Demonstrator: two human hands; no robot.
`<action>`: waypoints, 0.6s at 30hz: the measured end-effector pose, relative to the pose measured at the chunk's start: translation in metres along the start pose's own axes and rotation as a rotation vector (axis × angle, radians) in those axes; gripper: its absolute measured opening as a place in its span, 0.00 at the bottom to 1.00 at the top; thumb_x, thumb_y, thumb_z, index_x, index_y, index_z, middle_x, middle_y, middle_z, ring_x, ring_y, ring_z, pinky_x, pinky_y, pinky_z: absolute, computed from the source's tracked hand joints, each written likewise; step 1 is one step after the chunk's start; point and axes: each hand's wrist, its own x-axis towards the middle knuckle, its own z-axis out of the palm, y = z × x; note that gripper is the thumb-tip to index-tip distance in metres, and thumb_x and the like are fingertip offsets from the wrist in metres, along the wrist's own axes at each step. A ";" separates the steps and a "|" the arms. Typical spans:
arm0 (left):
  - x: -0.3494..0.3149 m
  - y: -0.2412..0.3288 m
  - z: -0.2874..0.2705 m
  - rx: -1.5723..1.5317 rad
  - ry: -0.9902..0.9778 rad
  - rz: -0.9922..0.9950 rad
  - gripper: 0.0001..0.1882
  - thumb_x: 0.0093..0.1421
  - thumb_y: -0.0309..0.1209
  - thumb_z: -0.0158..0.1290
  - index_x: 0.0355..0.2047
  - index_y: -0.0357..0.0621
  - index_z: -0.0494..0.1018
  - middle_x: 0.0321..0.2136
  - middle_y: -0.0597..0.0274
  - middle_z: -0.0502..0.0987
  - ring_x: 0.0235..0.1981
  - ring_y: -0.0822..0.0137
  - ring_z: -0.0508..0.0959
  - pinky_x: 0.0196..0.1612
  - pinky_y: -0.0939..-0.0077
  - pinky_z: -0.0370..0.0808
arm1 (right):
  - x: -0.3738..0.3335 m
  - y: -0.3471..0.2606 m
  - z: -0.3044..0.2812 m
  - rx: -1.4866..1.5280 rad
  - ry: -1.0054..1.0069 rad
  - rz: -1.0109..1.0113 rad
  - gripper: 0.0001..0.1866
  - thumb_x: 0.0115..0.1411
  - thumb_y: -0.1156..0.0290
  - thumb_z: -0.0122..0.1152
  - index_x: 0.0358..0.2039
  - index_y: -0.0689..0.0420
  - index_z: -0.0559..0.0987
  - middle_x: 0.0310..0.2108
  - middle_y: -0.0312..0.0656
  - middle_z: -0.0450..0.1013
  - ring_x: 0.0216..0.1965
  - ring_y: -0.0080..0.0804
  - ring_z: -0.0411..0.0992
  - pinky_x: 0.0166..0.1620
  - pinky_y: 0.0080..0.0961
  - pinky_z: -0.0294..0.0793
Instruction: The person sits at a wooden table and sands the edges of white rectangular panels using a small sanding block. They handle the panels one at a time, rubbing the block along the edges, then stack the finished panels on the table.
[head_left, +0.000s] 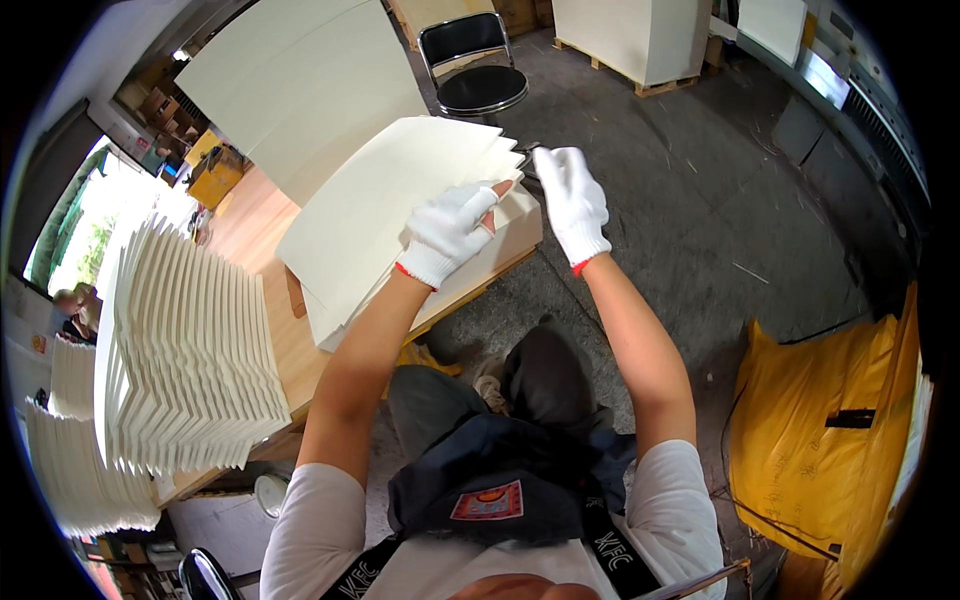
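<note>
A pile of large cream-white sheets (365,200) lies on the table before me, its far right corners fanned apart in several layers. My left hand (450,230), in a white knit glove with bare thumb and fingertip showing, rests on the top sheet near the right edge, thumb and finger apart. Just right of the fanned corners, my right hand (573,200) is raised off the pile in a white glove with a red cuff. Its fingers are curled in, and whatever they hold, if anything, is hidden. Something dark and thin shows beside its fingertips; I cannot tell what.
Tall stacks of creased white sheets (195,350) stand on the wooden table (250,215) at left. A large pale board stack (310,90) rises beyond. A black chair (482,90) stands ahead; a yellow bag (815,430) is at right. Another person (80,305) appears far left.
</note>
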 end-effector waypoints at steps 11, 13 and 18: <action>-0.050 0.018 -0.047 -0.294 0.291 0.113 0.14 0.44 0.21 0.62 0.34 0.47 0.79 0.32 0.60 0.81 0.29 0.58 0.81 0.29 0.69 0.76 | -0.031 -0.034 0.062 1.214 -0.500 0.741 0.22 0.68 0.57 0.58 0.58 0.52 0.70 0.52 0.44 0.72 0.52 0.40 0.72 0.56 0.42 0.75; -0.103 0.017 -0.057 -0.313 0.230 0.121 0.10 0.45 0.23 0.61 0.30 0.46 0.79 0.36 0.61 0.83 0.27 0.60 0.81 0.29 0.70 0.76 | -0.050 -0.038 0.087 1.238 -0.565 0.760 0.23 0.68 0.63 0.58 0.60 0.55 0.67 0.53 0.44 0.69 0.54 0.42 0.70 0.56 0.50 0.75; -0.192 0.009 -0.091 -0.088 0.160 -0.217 0.05 0.47 0.27 0.59 0.25 0.49 0.73 0.47 0.67 0.81 0.33 0.60 0.82 0.27 0.68 0.76 | -0.088 -0.066 0.123 1.136 -0.637 0.890 0.25 0.69 0.69 0.55 0.64 0.59 0.63 0.60 0.46 0.63 0.62 0.45 0.64 0.62 0.54 0.71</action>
